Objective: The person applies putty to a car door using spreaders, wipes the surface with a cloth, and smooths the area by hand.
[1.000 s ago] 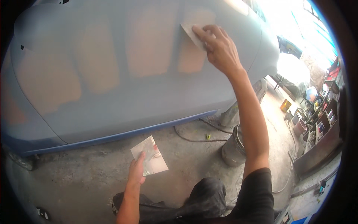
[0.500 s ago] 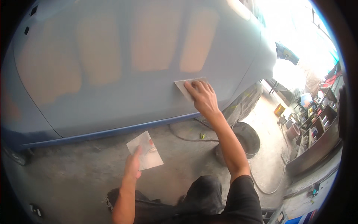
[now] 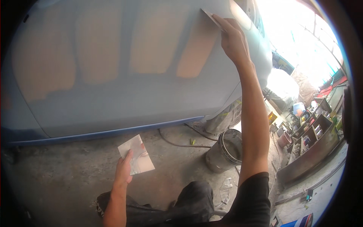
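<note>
In my left hand (image 3: 123,168) is a thin, square, pale plate (image 3: 142,159), gripped at its near side with the thumb on top; grey smears and a small reddish mark show on its face. My right hand (image 3: 235,41) is raised at the upper right, fingers closed on a flat, thin-edged putty spreader (image 3: 211,19). The spreader stands tilted at the upper part of the rightmost tan filler patch (image 3: 194,56) on a grey-blue car door (image 3: 113,102). Whether its edge touches the panel, I cannot tell. Several more tan patches lie to the left.
A grey bucket (image 3: 218,156) stands on the concrete floor below my right forearm, with a hose (image 3: 177,144) beside it. Behind, plastic sheeting wraps the wheel (image 3: 226,118). Shelves (image 3: 315,145) with cans and tools line the right side. My bent knee (image 3: 196,195) is in front.
My right hand has moved up with the spreader, from the lower bare panel to the top of the rightmost patch. The plate stays in my left hand; the view has shifted slightly.
</note>
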Motion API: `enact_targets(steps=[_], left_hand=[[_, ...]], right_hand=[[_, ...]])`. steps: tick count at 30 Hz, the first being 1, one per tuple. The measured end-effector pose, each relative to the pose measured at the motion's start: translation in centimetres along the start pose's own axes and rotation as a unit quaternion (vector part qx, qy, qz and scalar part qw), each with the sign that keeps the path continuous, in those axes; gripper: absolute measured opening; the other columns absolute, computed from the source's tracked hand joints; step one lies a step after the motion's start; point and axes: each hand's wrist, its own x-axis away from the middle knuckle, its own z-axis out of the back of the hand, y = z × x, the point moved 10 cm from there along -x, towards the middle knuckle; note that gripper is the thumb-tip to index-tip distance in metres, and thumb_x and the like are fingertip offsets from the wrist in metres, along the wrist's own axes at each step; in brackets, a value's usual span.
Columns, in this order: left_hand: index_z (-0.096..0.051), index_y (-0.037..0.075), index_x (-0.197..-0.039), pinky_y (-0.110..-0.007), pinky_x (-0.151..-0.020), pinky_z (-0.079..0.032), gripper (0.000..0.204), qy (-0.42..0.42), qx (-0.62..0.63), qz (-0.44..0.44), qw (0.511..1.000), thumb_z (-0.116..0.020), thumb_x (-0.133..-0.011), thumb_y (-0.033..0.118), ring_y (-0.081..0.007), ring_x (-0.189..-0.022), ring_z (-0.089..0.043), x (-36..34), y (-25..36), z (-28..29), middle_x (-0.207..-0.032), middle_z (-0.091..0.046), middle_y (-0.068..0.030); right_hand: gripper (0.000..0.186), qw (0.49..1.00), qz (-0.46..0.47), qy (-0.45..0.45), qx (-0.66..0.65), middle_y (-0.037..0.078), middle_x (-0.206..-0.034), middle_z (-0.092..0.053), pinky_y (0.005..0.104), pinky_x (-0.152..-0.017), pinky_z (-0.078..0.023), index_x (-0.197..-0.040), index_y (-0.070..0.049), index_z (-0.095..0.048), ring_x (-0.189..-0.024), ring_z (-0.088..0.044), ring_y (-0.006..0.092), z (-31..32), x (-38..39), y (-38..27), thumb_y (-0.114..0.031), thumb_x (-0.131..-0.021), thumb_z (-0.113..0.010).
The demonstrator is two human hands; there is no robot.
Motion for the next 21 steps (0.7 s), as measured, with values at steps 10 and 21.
enact_targets(steps=[10, 21], left_hand=[[-0.053, -0.006, -0.133, -0.035, -0.094, -0.050, 0.051, 0.005, 0.018, 0.031, 0.999, -0.065, -0.098, 0.029, -0.0215, -0.111, -0.062, 1.5, 0.7, -0.4, -0.123, -0.062, -0.0131], [-0.050, 0.000, -0.137, -0.037, -0.098, -0.048, 0.048, -0.061, 0.108, 0.039, 0.992, -0.061, -0.099, 0.028, -0.0234, -0.118, -0.059, 1.5, 0.2, -2.3, -0.129, -0.060, -0.0103]], right_hand=[[0.067, 0.996, 0.046, -0.067, 0.032, 0.007, -0.116, -0.063, 0.0416, -0.086, -0.053, -0.129, -0.025, -0.066, -0.106, -0.061, 0.0287, -3.8, 7.6, -5.5, 0.006, -0.069, -0.066], [0.066, 0.997, 0.005, -0.077, 0.012, 0.007, -0.114, -0.061, 0.0415, -0.085, -0.052, -0.128, -0.021, -0.066, -0.104, -0.060, 0.0297, -8.4, 19.8, -9.4, 0.004, -0.067, -0.069]])
